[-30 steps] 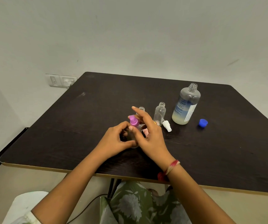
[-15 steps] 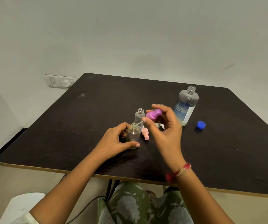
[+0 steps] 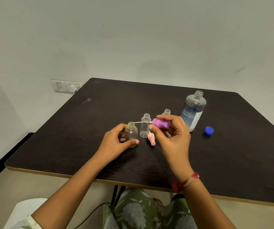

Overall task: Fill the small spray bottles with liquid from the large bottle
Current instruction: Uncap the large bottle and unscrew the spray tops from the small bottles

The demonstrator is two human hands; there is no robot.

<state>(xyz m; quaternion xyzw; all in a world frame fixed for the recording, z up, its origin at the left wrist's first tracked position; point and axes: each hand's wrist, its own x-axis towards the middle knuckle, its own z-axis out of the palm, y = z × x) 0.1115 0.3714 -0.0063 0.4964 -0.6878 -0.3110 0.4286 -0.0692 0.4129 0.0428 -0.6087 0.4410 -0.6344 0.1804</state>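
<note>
My left hand (image 3: 116, 144) grips a small clear spray bottle (image 3: 131, 134) that stands open on the dark table (image 3: 76, 146). My right hand (image 3: 171, 136) holds its purple spray cap (image 3: 160, 123) sideways, the thin dip tube pointing left toward that bottle's mouth. A second open small bottle (image 3: 145, 125) stands just behind, and a third (image 3: 166, 111) peeks over my right fingers. A pink spray cap (image 3: 151, 140) lies on the table between my hands. The large clear bottle (image 3: 193, 110) stands uncapped at the right, with liquid low inside. Its blue cap (image 3: 209, 130) lies beside it.
The table's near edge (image 3: 133, 182) runs just above my lap. A wall socket (image 3: 66, 86) sits at the table's far left corner. A white seat corner (image 3: 23, 210) shows at the lower left.
My right hand unscrewed the purple cap from the bottle in my left hand, lifted it out to the right and tipped it sideways. The left hand stayed on the bottle.
</note>
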